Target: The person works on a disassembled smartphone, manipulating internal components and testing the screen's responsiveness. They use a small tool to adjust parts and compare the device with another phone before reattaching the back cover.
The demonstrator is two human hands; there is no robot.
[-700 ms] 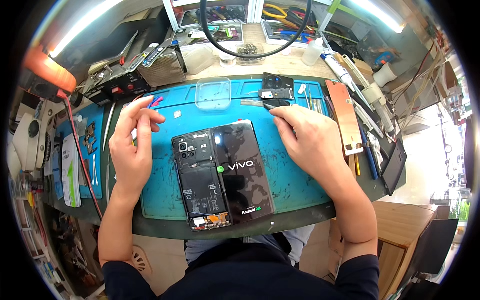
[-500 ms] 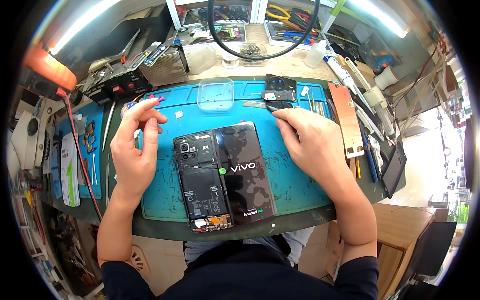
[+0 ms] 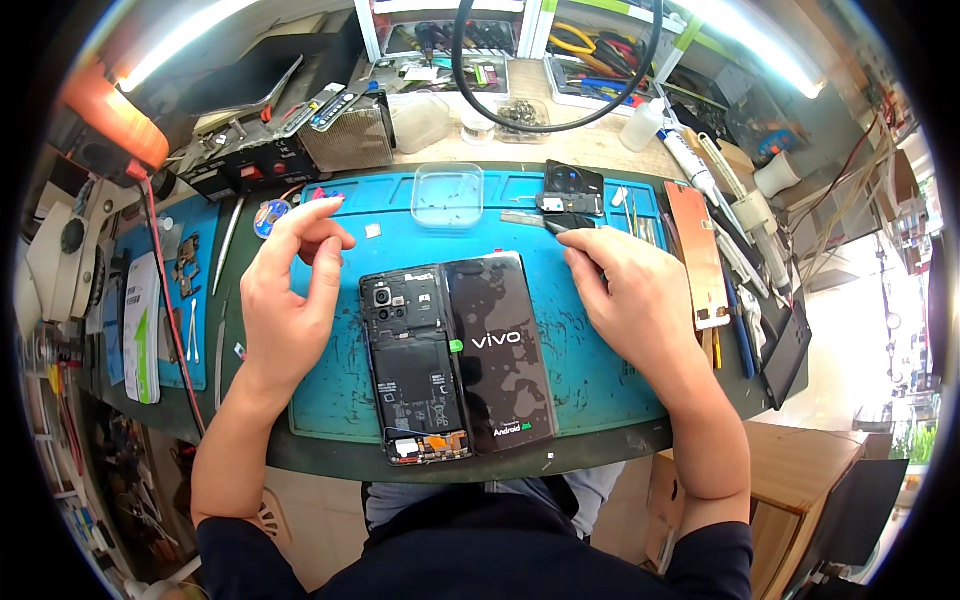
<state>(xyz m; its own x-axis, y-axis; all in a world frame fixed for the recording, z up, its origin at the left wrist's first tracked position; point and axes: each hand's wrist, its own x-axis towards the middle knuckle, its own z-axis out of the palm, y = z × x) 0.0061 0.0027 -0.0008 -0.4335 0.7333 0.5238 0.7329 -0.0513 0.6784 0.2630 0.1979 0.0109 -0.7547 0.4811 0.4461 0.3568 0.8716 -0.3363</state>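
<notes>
An opened black phone body (image 3: 415,365) lies on the blue work mat (image 3: 560,385), its camera and inner parts showing. Its glossy black cover panel (image 3: 500,350) lies right beside it, touching. My left hand (image 3: 285,300) rests on the mat just left of the phone with its fingers lifted, curled and apart, and nothing is visible in them. My right hand (image 3: 635,295) rests to the right of the panel. Its fingertips meet at a small dark piece with a metal strip (image 3: 545,220) above the panel; whether they grip it is unclear.
A clear plastic tray (image 3: 447,195) and a black camera cover (image 3: 573,180) sit at the mat's far edge. A copper-coloured plate (image 3: 695,250) and hand tools lie at the right. A boxy grey device (image 3: 345,130), bottles and tool racks stand behind.
My left hand's fingers have lifted off the mat and curled. My right hand has stayed in place, and the phone and panel have not moved.
</notes>
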